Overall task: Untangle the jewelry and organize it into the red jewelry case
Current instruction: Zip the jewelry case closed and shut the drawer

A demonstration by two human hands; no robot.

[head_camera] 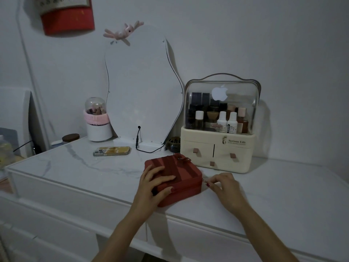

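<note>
Marble-topped dresser (79, 163) bears the closed red jewelry case (181, 173), left hand (153, 184) flat on it, right hand (224, 184) pinching its zipper pull (204, 180).

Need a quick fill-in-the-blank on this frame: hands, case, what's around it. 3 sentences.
1. The red square jewelry case is ____, lid down.
2. The left hand rests on the case's ____.
3. The right hand pinches the small zipper pull at the case's ____ corner.

Missing words: closed; lid; right
</note>
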